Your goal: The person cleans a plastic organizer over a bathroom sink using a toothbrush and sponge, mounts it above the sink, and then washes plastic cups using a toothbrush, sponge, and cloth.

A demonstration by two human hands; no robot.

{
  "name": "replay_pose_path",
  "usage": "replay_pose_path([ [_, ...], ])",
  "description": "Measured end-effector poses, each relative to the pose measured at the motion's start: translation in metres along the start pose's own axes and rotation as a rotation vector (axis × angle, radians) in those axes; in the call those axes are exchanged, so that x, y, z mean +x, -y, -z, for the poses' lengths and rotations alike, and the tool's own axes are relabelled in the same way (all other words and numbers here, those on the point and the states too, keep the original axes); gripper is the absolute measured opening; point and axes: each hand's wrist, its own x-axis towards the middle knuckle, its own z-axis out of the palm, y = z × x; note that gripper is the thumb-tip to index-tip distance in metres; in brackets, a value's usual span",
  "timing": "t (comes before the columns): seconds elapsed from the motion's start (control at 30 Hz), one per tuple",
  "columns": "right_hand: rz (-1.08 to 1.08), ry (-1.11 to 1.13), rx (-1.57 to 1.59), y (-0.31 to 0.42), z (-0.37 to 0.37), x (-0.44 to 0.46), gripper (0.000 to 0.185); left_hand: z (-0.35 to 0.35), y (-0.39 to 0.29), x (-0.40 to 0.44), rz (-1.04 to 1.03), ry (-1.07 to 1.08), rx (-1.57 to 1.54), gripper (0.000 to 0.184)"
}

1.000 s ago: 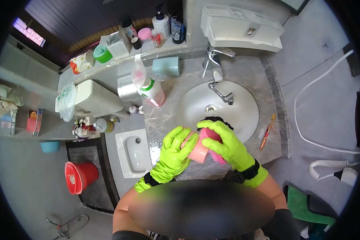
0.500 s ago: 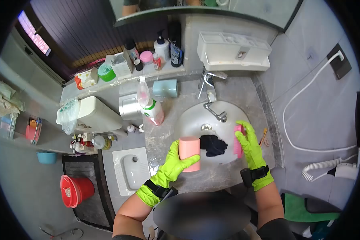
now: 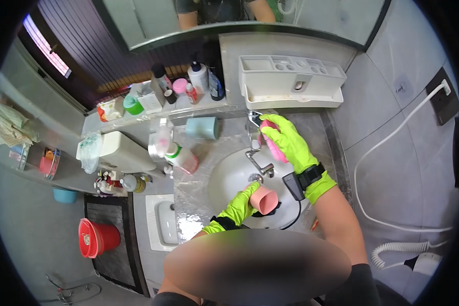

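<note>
My left hand (image 3: 239, 208), in a bright green rubber glove, is closed around a pink cup (image 3: 264, 199) over the sink (image 3: 223, 176). The cup is tilted, its open mouth toward me. Behind the cup a dark cloth (image 3: 274, 209) in the basin is mostly hidden. My right hand (image 3: 292, 145), gloved the same way, grips a pink scrubbing brush (image 3: 274, 149). Its fingertips are beside the lever of the faucet (image 3: 253, 133); whether they touch it I cannot tell. The swivel spout (image 3: 260, 164) hangs over the basin.
A soap bottle (image 3: 182, 158) and a light blue cup (image 3: 202, 128) lying on its side are left of the faucet. Several toiletries line the ledge. A white toothbrush holder (image 3: 293, 81) hangs above. A red bucket (image 3: 99, 238) stands at far left; a white cord (image 3: 364, 153) hangs at right.
My right hand has moved with the brush from the basin's right side up to the faucet. My left hand has brought the pink cup over the basin and tipped it. The view has shifted.
</note>
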Motion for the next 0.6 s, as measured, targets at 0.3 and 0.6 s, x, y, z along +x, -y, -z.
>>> replay_pose_path([
  [0.3, 0.271, 0.028, -0.157, 0.041, 0.014, 0.01, 0.046, -0.013, 0.034, 0.044, 0.158, -0.013, -0.37, 0.049],
  [0.6, -0.271, -0.096, -0.341, -0.022, 0.072, -0.125, 0.059, -0.018, 0.026, 0.021, 0.105, 0.174, -0.437, 0.051],
])
